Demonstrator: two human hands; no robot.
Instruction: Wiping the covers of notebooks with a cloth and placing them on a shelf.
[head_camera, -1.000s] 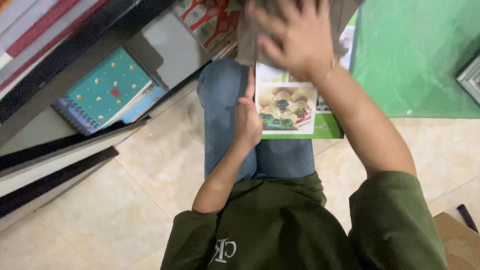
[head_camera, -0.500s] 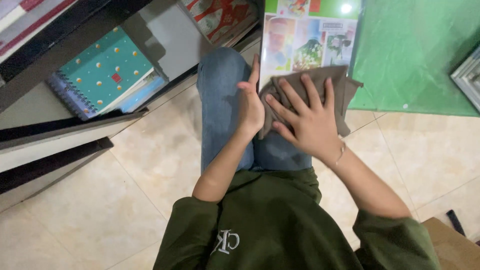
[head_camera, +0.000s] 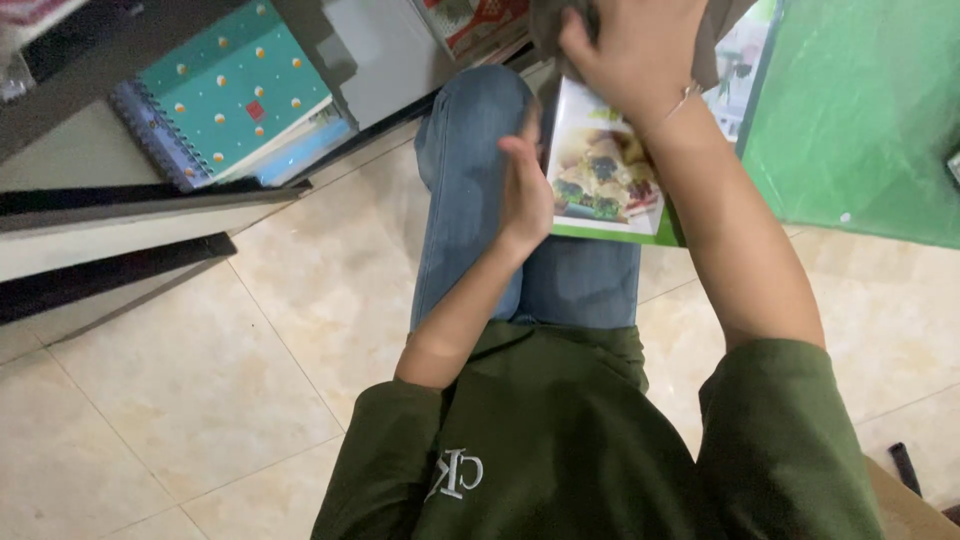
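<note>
- Pressing down with spread, curled fingers, the right hand (head_camera: 640, 50) bears on a grey-brown cloth (head_camera: 560, 20) at the far end of a glossy book (head_camera: 610, 170); the hand grips the cloth loosely rather than closing fully round it.
- Flat and open, the left hand (head_camera: 525, 185) lies against the near left edge of the book, thumb up, steadying it without closing on it.
- Where the book rests: across the person's lap, on the blue jeans (head_camera: 470, 200), its cover showing a food photograph with a green strip along the near edge.
- Compared with half a second ago, the cloth and right hand have moved from the near half of the cover to its far end, so the food picture is now uncovered again; a second ago the hand was also at the far end, so it reads as a back-and-forth wiping stroke over the cover.
- The left hand has kept its place at the book's edge throughout.
- Further out, a teal spiral notebook (head_camera: 230, 90) with dots lies on a low dark shelf (head_camera: 150, 195) to the left, well apart from the hands.
- To the right a green surface (head_camera: 860, 120) adjoins the book; pale floor tiles (head_camera: 250, 350) lie below.
</note>
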